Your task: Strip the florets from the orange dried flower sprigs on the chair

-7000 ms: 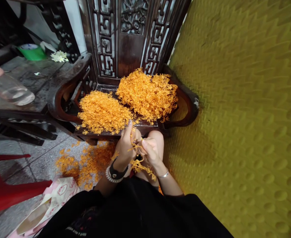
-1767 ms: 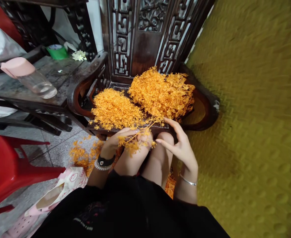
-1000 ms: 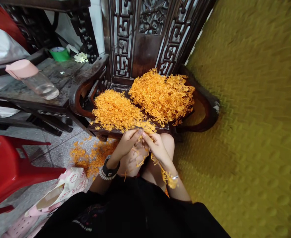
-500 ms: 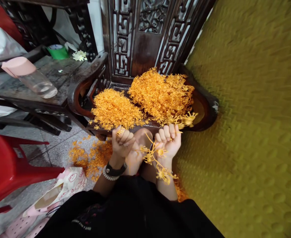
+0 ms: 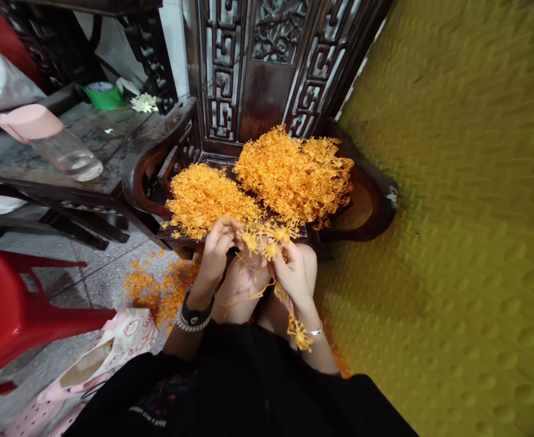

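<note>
Hands rejoined since half a second ago, left hand and right hand pinching orange sprig, two orange heaps on carved chair at 12 o'clock, clear jar at 10 o'clock, contents unclear.

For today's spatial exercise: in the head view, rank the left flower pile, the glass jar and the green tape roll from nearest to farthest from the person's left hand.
From the left hand:
1. Left flower pile, just above it on the chair seat.
2. Glass jar, far left on the side table.
3. Green tape roll, upper left, at the table's back.
</note>
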Demonstrator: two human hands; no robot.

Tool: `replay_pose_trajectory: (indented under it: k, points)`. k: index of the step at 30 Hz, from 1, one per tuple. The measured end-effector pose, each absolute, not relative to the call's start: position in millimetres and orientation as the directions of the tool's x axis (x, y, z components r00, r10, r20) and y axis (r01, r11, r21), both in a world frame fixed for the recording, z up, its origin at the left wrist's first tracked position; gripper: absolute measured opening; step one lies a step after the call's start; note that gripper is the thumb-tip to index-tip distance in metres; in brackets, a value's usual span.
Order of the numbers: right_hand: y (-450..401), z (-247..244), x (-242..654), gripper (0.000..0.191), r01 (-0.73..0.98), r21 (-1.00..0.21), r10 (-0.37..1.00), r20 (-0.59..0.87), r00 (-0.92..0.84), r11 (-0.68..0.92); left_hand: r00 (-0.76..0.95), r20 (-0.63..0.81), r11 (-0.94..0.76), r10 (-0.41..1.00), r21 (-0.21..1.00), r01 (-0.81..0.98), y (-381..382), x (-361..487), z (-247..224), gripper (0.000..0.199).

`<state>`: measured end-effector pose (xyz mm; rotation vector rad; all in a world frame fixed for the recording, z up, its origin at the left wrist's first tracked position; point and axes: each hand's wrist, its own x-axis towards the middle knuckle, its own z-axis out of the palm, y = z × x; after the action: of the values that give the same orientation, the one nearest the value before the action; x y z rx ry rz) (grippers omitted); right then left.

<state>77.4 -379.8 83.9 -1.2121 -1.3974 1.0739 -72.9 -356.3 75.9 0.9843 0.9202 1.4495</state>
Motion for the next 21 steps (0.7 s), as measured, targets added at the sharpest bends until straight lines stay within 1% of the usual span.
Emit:
replay_pose_trajectory:
  k: [1,3,5,8,10,12,14,17,19,21]
  points:
    - [-380,84,77,0.027,0.157,-0.980,0.992,0.118,-0.052,0.125,-0.048,0.103,-0.114,0.994,0.926,-0.359,-357,-73,75,0.003]
    - [-381,84,77,0.026,0.180,-0.975,0.991,0.125,-0.047,0.131,-0.040,0.138,-0.143,0.990,0.923,-0.358,-356,-73,72,0.007]
    - [-381,83,76,0.025,0.194,-0.972,0.991,0.136,-0.011,0.136,-0.021,0.152,-0.151,0.988,0.936,-0.318,-355,-72,67,0.007]
    - [-380,80,77,0.022,0.185,-0.969,0.983,0.176,0.058,0.162,0.034,0.127,-0.114,0.991,0.961,-0.253,-354,-72,62,0.006]
    - [-378,76,79,0.021,0.191,-0.969,0.982,0.172,0.073,0.155,0.063,0.098,-0.080,0.993,0.968,-0.238,-356,-72,61,0.010]
    - [-376,71,82,0.020,0.241,-0.959,0.985,0.167,0.052,0.150,0.077,0.096,-0.079,0.992,0.975,-0.209,-359,-72,62,0.019]
    - [-375,66,85,0.022,0.320,-0.930,0.980,0.196,0.021,0.179,0.101,0.124,-0.110,0.987,0.985,-0.134,-362,-70,65,0.025]
    - [-374,64,86,0.023,0.390,-0.894,0.973,0.231,-0.020,0.220,0.126,0.146,-0.147,0.981,0.989,-0.007,-363,-68,68,0.023]
    - [-373,66,86,0.023,0.366,-0.907,0.978,0.201,-0.050,0.206,0.131,0.126,-0.130,0.983,0.991,0.023,-361,-67,67,0.024]
    - [-371,68,85,0.025,0.295,-0.943,0.987,0.140,-0.076,0.156,0.146,0.097,-0.101,0.984,0.995,0.020,-359,-67,64,0.024]
